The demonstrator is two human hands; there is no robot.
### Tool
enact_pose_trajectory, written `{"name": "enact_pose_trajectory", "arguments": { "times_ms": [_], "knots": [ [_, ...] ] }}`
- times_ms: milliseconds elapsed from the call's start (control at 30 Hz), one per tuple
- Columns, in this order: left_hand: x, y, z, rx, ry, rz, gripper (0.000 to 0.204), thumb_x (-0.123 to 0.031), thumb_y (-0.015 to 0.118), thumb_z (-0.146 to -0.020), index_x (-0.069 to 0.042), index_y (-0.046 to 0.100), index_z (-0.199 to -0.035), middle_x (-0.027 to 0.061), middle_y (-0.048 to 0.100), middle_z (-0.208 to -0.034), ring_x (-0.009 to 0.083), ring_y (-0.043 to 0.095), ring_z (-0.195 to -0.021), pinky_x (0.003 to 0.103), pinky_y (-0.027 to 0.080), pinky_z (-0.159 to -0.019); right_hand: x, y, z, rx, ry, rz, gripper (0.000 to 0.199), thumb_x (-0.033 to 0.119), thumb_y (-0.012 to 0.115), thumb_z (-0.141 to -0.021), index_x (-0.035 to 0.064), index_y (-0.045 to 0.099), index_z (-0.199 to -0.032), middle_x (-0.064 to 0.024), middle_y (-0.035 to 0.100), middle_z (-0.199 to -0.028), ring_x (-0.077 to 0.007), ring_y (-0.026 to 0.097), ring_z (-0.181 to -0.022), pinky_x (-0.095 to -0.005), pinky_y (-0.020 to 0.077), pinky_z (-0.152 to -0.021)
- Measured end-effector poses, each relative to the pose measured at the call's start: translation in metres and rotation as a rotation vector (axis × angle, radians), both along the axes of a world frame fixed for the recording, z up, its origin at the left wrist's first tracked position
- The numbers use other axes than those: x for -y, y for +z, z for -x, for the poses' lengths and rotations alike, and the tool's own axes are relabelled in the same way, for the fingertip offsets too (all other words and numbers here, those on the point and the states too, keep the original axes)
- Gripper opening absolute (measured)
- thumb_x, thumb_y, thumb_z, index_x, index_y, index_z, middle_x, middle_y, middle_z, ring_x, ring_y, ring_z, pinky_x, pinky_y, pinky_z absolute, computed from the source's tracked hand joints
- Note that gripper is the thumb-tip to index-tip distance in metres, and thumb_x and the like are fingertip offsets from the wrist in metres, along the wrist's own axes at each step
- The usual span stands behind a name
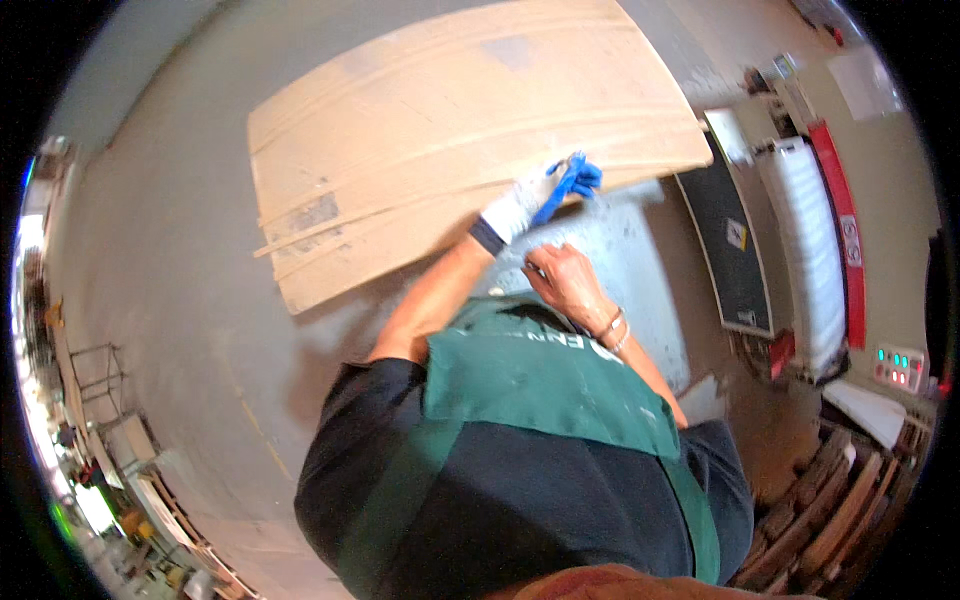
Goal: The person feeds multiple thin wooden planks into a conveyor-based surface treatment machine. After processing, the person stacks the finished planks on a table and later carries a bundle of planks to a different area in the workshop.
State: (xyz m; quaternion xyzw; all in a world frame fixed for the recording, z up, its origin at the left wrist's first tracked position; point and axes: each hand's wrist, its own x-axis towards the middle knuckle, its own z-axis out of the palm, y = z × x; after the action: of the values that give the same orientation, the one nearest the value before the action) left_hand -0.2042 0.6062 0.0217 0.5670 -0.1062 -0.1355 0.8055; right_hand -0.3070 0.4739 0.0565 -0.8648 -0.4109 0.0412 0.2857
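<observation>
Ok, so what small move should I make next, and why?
I'd probably glove your right hand before handling the brown board: it's bare, while your left hand wears a white-and-blue glove and appears right by the board's near edge.

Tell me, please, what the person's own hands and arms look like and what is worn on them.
The left hand wears a white work glove with blue fingers and a dark cuff. The right hand is gloveless, with what looks like a pale bracelet at its wrist. Both forearms are bare below short black sleeves.
</observation>
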Motion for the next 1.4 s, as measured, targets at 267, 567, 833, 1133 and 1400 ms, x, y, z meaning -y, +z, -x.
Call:
{"name": "enact_pose_trajectory", "arguments": {
  "times_ms": [267,567,833,1133,1400],
  "knots": [
    [-0.061,-0.086,0.054,-0.306,0.121,0.385,0.061,-0.055,0.042,-0.1,-0.002,0.059,-0.125,0.0148,0.065,-0.12,0.0281,0.063,-0.107,0.042,0.047,-0.098,0.015,-0.025,-0.008,-0.16,-0.082,-0.083,0.008,0.006,0.064,-0.085,0.0039,0.063,-0.092,-0.0124,0.065,-0.076,-0.0288,0.063,-0.063,-0.0382,0.0504,-0.062],
    [-0.13,-0.09,0.175,-0.384,0.36,0.402,0.048,-0.038,0.044,-0.104,0.003,0.057,-0.124,0.0145,0.065,-0.116,0.0228,0.064,-0.105,0.036,0.05,-0.096,-0.023,0.255,-0.038,0.036,0.173,-0.943,0.056,0.011,0.067,-0.079,-0.0058,0.052,-0.131,-0.0153,0.064,-0.102,-0.0178,0.061,-0.083,-0.0312,0.0513,-0.075],
    [-0.125,-0.095,0.189,-0.348,0.467,0.351,0.05,-0.038,0.044,-0.104,0.006,0.053,-0.126,0.0193,0.062,-0.121,0.0297,0.061,-0.11,0.04,0.048,-0.099,-0.049,0.348,-0.012,0.759,0.506,-0.311,0.066,0.032,0.061,-0.085,-0.0002,0.044,-0.139,-0.0174,0.062,-0.105,-0.0195,0.061,-0.078,-0.0333,0.0531,-0.071],
    [-0.131,-0.112,0.191,-0.333,0.485,0.285,0.051,-0.039,0.042,-0.104,0.005,0.053,-0.127,0.0188,0.062,-0.121,0.0285,0.061,-0.111,0.04,0.048,-0.099,0.013,0.365,-0.043,0.822,0.283,-0.193,0.062,0.031,0.059,-0.087,0.0002,0.045,-0.138,-0.0168,0.061,-0.107,-0.0201,0.06,-0.081,-0.034,0.0521,-0.073],
    [-0.131,-0.112,0.197,-0.333,0.475,0.299,0.05,-0.039,0.045,-0.103,0.005,0.056,-0.124,0.0162,0.064,-0.118,0.0258,0.063,-0.106,0.037,0.048,-0.097,0.109,0.339,-0.1,0.759,-0.021,-0.103,0.058,0.03,0.057,-0.088,0.0005,0.045,-0.137,-0.0163,0.06,-0.108,-0.0207,0.059,-0.083,-0.0347,0.0513,-0.074]
  ]
}}
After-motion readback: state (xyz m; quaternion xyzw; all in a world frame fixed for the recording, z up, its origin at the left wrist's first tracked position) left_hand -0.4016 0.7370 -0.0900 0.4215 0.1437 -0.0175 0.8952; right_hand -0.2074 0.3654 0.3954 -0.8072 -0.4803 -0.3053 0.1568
